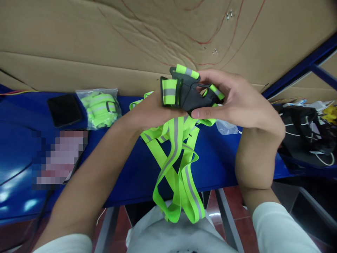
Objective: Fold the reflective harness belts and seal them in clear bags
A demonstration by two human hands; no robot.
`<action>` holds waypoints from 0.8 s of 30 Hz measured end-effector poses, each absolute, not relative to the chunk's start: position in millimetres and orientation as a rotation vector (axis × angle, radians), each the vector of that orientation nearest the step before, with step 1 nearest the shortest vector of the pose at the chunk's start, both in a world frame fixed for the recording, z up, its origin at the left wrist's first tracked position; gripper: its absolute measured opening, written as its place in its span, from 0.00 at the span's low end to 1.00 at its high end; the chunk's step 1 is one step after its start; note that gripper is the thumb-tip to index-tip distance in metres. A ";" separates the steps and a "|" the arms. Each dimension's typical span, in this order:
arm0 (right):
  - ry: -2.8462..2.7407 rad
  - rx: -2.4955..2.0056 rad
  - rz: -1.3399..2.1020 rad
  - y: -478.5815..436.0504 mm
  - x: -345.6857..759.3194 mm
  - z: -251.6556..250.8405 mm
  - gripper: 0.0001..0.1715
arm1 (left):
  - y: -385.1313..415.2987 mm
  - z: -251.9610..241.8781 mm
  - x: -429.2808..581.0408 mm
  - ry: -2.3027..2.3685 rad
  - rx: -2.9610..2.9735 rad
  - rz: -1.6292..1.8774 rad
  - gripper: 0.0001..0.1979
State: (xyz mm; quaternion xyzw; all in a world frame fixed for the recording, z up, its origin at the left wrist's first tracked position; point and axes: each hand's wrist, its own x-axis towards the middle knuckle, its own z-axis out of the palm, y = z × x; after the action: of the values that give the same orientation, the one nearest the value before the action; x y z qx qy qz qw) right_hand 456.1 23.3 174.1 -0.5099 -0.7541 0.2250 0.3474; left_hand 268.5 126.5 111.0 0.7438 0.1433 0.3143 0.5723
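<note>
Both hands meet above the near edge of the blue table [126, 182], closed on one black plastic buckle [190, 97]. Left hand [150, 111] comes up from below and to the left, its fingers curled under the buckle's left half, where a short loop of neon-yellow reflective strap [170, 92] threads through. Right hand [237, 103] wraps over from the right, thumb pressed flat along the buckle's lower edge and fingers folded across the top, over two more bits of the same strap that poke out above and to the right. From the buckle, the rest of the reflective harness straps [181, 175] hang straight down between the two forearms, crossing one another and ending in loops just above the person's lap.

Farther left on the table lies a clear plastic bag [101, 107] holding another folded neon strap set, and just beside it a black phone [64, 109] lies flat. A pixelated patch sits nearer the person on that side. To the right, a dark bundle with white cables [306, 135] rests at the table's end. Behind everything stands a wall of brown cardboard [105, 38]
</note>
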 end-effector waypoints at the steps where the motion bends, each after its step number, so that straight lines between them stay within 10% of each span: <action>1: -1.946 -1.332 0.580 22.0 457.5 175.5 0.21 | 127.5 110.7 266.9 0.330 1.748 0.691 0.23; 24: -1.812 -1.350 0.350 7.7 467.2 177.5 0.13 | 129.4 81.3 283.6 0.028 1.733 0.346 0.13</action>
State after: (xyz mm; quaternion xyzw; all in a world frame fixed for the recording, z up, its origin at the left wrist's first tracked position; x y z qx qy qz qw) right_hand 467.2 7.7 177.5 -0.5373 -0.7211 0.1392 0.4146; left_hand 283.6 129.4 81.3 0.7581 0.0124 0.1512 0.6343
